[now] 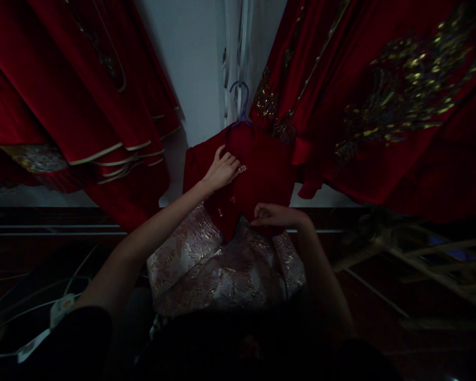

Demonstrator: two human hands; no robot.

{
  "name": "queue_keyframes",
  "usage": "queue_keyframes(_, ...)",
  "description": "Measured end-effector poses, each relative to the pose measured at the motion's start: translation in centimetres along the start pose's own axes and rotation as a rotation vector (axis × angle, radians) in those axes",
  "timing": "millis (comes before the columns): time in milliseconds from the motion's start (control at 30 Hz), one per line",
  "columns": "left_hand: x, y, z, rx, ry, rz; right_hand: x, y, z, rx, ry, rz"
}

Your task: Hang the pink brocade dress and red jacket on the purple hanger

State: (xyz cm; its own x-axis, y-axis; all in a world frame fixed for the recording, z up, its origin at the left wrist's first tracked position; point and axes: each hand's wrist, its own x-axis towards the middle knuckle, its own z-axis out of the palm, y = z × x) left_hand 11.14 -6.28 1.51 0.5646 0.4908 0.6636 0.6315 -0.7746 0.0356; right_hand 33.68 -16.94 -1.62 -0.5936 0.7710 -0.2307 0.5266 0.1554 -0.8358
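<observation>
While the red jacket is clamped by the fingers of the left hand and right hand, it can be tugged off its hanger.

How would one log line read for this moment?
left hand: on red jacket chest | right hand: pinching jacket hem | jacket: on purple hanger, over brocade skirt
</observation>
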Motion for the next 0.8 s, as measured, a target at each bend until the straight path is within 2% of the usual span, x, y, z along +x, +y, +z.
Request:
queue_keyframes(233,0.0,0.4,-0.6,-0.103,-0.003,-0.019,0.3,-0.1,0.3,-0.003,-0.062,-0.027)
queue_keyframes(367,-0.1,-0.1,-0.7,-0.055,-0.03,0.063,0.3,-0.6,0.1,0.015,-0.012,-0.091)
queue_keyframes(433,0.0,-0.6,-0.8,0.047,-0.054,0.142,0.7,-1.2,-0.3,0.027,0.088,-0.159)
queue_keyframes(500,0.1,-0.9,-0.8,0.162,-0.08,0.203,1.7,-2.0,-0.8,0.062,0.256,-0.255)
queue_keyframes(633,0.1,-1.0,-1.1,0.352,-0.174,0.214,6.0,-4.5,-1.6,0.211,0.611,-0.442)
queue_keyframes(700,-0.1,-1.0,-1.4,0.431,-0.294,0.157,8.5,-5.8,-1.6,0.209,0.654,-0.432)
queue_keyframes(800,-0.5,-1.2,-2.1,0.52,-0.485,0.022,11.3,-7.2,-0.8,0.09,0.792,-0.207)
